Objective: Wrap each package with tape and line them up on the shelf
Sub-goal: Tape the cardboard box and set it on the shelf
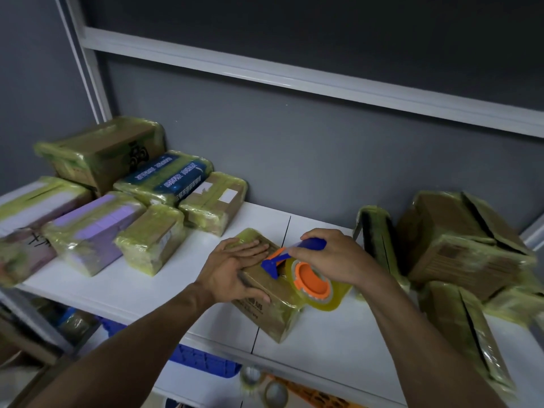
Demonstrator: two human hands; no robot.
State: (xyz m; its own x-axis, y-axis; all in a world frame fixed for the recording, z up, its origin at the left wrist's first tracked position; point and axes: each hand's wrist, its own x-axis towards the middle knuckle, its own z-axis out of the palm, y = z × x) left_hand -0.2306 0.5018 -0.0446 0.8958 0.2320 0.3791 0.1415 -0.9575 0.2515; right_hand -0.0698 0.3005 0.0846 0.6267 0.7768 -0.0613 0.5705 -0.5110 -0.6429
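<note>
The package (276,307) lies mid-frame on the white shelf (153,293). The left hand (235,269) presses its top, fingers straight and together, thumb down the near face. The right hand (332,257) curls round the blue handle of the tape dispenser (312,282), which is set against the package's right edge. Wrapped packages (153,207) crowd the left of the frame — a second heap (459,245) sits at the right.

White shelf (141,293) bears tape-wrapped packages (151,238) left, centre, right.

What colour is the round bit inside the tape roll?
The core is orange, head view.
</note>
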